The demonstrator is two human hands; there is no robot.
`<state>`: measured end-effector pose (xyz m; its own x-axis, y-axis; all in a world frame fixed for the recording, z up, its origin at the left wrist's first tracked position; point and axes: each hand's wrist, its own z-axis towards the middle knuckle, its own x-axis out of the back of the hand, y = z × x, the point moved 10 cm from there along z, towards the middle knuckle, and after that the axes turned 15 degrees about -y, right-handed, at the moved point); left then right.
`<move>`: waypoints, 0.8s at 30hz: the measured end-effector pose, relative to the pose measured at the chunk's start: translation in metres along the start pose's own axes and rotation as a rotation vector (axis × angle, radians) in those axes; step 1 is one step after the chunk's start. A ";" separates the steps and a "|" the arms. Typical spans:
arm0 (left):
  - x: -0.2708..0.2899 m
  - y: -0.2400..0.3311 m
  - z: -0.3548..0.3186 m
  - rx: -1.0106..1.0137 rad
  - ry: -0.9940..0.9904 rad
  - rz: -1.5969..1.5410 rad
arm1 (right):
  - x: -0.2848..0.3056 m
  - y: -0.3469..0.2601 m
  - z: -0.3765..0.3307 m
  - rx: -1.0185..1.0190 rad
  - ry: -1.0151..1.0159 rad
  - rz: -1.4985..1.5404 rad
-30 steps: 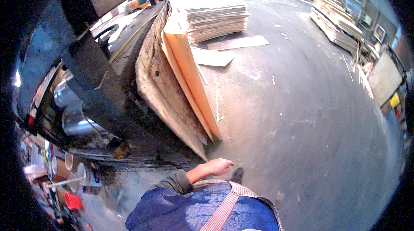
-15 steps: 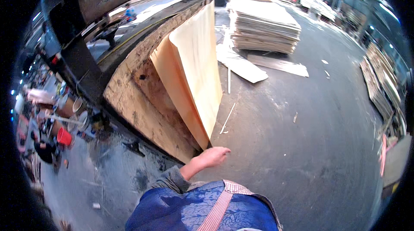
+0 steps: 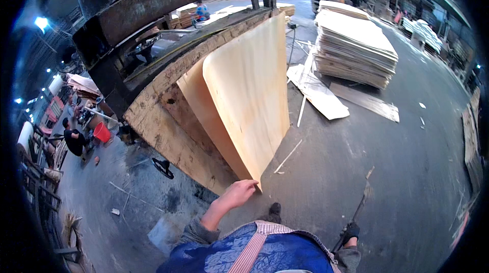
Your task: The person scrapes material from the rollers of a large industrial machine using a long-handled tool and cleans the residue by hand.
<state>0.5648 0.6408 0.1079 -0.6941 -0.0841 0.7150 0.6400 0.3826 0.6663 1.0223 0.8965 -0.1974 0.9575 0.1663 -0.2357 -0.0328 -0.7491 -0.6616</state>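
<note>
Left hand (image 3: 238,192) reaches forward, fingers loosely curled, touching the lower corner of a thin pale veneer sheet (image 3: 252,94); whether it actually grips the edge, cannot tell. The sheet stands on edge on the concrete floor (image 3: 387,171), leaning against a second sheet and a rough wooden board (image 3: 168,120), which rests against a dark metal machine frame (image 3: 153,3). Right hand (image 3: 350,232) is low at the right in a dark glove, closed around a thin stick (image 3: 359,207) (tip angled up and away). A stack of veneer sheets (image 3: 356,44) sits well apart, further back right. Loose strips (image 3: 318,92) lie on the floor beside the stack. A red bucket (image 3: 102,132) stands left, near a crouching person (image 3: 75,140).
</note>
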 end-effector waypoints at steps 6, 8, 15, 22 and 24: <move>0.049 -0.005 0.055 0.012 0.172 -0.025 | -0.219 -0.140 0.019 0.189 -0.480 -0.011; 0.061 -0.008 0.075 0.036 0.199 -0.091 | -0.266 -0.172 0.026 0.234 -0.550 -0.056; 0.117 -0.008 0.128 0.108 0.375 -0.154 | -0.365 -0.294 0.052 0.408 -0.624 -0.275; 0.142 -0.019 0.162 0.269 0.617 -0.235 | -0.472 -0.407 0.070 0.418 -0.860 -0.420; 0.149 -0.009 0.170 0.326 0.683 -0.225 | -0.498 -0.433 0.085 0.401 -0.894 -0.520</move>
<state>0.3997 0.7814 0.1724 -0.3719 -0.6976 0.6125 0.3059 0.5309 0.7903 0.5349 1.1930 0.1460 0.3349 0.9241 -0.1841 0.0676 -0.2184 -0.9735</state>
